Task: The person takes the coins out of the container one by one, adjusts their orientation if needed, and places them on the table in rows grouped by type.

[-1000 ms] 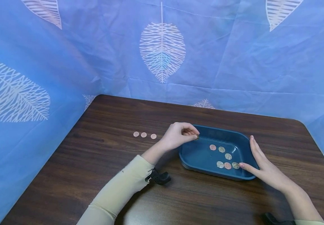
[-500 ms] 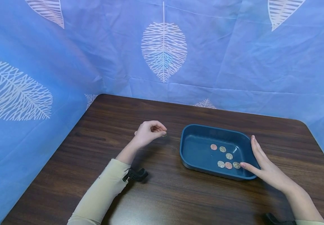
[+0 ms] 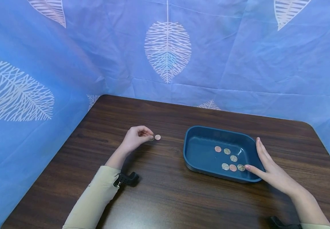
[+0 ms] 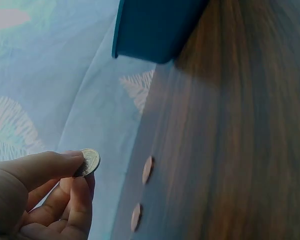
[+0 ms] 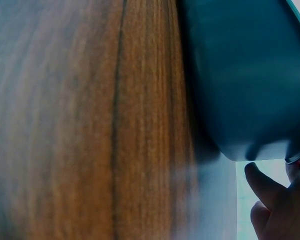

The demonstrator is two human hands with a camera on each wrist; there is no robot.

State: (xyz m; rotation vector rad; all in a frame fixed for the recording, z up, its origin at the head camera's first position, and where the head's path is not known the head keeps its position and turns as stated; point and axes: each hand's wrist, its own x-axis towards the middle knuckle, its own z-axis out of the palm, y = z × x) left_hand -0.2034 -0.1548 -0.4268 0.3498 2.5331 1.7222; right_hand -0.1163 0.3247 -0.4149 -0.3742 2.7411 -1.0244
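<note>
Between thumb and fingertips my left hand (image 3: 134,140) pinches a silver-toned coin (image 4: 92,161), its face partly covered by the thumb. Just right of those fingertips a copper coin (image 3: 157,137) lies on the table; the left wrist view shows two copper coins (image 4: 148,170) there. The blue rectangular tray (image 3: 202,173) sits right of centre, holding several silver and copper coins (image 3: 233,167). My right hand (image 3: 270,170) holds the tray's right end, thumb inside over the rim near a coin and fingers along the outer wall. In the right wrist view, part of that hand is cut off.
A dark wood-grain table (image 3: 165,197) carries everything. Blue cloth (image 3: 225,57) with white leaf prints hangs behind and to the left of it. A black strap (image 3: 127,179) is on my left wrist.
My left hand has moved left from over the tray with the coin, and now covers part of the copper coin row. My right hand and the tray have stayed in place.
</note>
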